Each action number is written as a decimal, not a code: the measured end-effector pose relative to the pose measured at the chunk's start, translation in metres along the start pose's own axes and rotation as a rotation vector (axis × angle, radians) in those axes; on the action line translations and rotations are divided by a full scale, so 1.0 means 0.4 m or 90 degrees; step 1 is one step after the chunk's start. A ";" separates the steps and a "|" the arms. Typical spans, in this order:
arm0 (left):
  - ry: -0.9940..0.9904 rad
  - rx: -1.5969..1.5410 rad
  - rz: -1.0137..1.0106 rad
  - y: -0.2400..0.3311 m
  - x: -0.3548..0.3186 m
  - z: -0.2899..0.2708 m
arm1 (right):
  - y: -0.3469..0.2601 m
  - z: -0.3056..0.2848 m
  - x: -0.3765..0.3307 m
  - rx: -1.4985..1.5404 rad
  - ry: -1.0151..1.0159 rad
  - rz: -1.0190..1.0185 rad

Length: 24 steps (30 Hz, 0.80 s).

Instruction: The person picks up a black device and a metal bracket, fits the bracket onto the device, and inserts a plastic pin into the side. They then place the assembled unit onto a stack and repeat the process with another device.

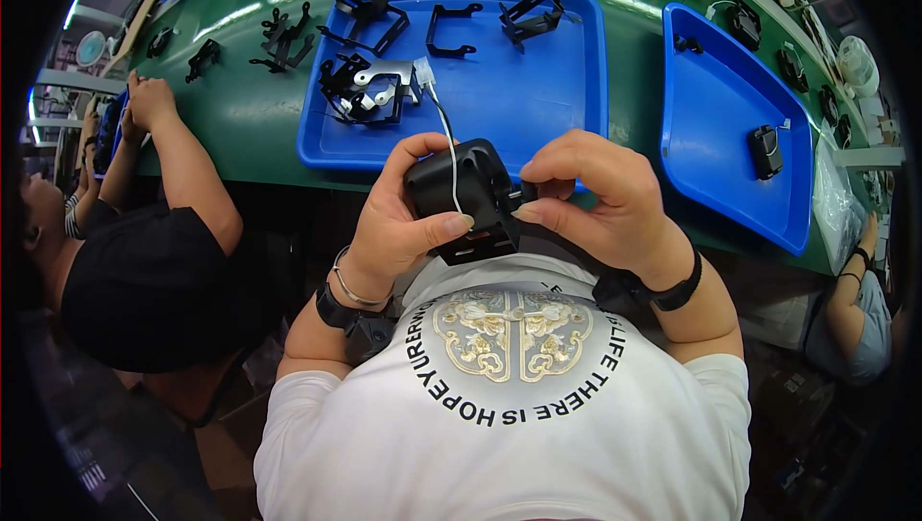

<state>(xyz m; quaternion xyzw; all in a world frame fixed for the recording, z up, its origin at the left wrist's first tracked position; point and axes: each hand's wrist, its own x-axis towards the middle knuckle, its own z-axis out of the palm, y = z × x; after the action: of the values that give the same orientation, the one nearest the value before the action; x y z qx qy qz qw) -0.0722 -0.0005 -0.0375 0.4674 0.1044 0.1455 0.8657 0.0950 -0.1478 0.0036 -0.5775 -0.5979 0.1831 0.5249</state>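
Note:
My left hand [389, 228] grips a black boxy housing [459, 178] in front of my chest, thumb across its near face. A thin cable [448, 127] rises from the housing to a white plug [424, 72], which lies over the brackets in the tray. At the housing's right side, the thumb and forefinger of my right hand [615, 199] pinch a small black knob-like part [523, 194] with a short metal shaft. How that part joins the housing is partly hidden by my fingers.
Ahead, a blue tray [538, 122] bears several black U-shaped brackets [449, 29]. A second blue tray [720, 151] at the right holds a black cabled unit [765, 152]. More brackets [283, 41] lie on the green table [240, 122]. Co-workers sit on both sides.

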 end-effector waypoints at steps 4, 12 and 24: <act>0.000 0.061 -0.002 0.000 0.002 0.007 | 0.026 0.010 -0.014 0.013 0.020 -0.015; -0.015 0.116 -0.007 0.001 0.008 0.012 | 0.040 0.013 -0.022 0.084 0.033 0.023; -0.009 0.235 -0.008 0.011 0.019 0.033 | 0.039 0.002 -0.031 -0.013 -0.020 0.063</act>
<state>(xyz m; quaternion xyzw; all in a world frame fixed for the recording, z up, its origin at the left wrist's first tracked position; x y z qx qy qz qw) -0.0616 -0.0060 -0.0270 0.6187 0.1267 0.1150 0.7668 0.0993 -0.1543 -0.0150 -0.6089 -0.5786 0.2119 0.4996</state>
